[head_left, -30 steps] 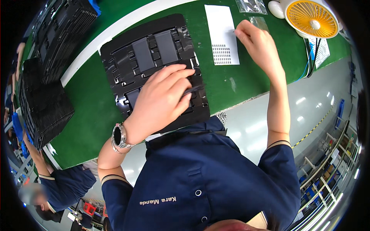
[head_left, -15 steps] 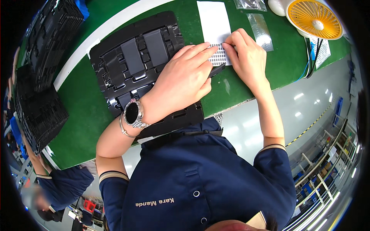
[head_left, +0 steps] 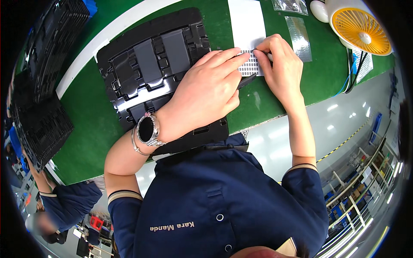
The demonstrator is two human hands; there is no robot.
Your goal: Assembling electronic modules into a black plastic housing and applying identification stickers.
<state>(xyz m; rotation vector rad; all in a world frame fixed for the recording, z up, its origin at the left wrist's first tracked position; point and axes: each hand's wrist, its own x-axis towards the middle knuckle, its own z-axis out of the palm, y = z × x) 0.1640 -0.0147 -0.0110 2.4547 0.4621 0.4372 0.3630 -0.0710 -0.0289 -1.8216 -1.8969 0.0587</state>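
My left hand [head_left: 208, 86], with a watch on its wrist, reaches across a black moulded tray [head_left: 146, 31]. Two of its fingers stretch onto a sheet of small grey rectangles [head_left: 249, 69]. A dark flat piece [head_left: 248, 80] juts out beneath that hand, apparently gripped between a bent finger and the thumb; most of it is hidden. At the sheet's right side, my right hand [head_left: 284, 71] has thumb and forefinger pinched together; what lies between them is too small to make out. Dark grey rectangular blocks [head_left: 147, 60] sit in the tray's pockets. A plain white strip [head_left: 247, 21] extends beyond the sheet.
Stacked black trays [head_left: 43, 129] stand on the green table's left side. A clear plastic bag [head_left: 299, 38] lies beyond my right hand. At the far right are a white and orange fan [head_left: 363, 34] and cables [head_left: 350, 73]. Another person [head_left: 71, 206] works at the lower left.
Both hands keep nearly the same pose over the sheet. The view has shifted slightly, so the fan and sheet appear further right and lower. The right fingertips remain pinched.
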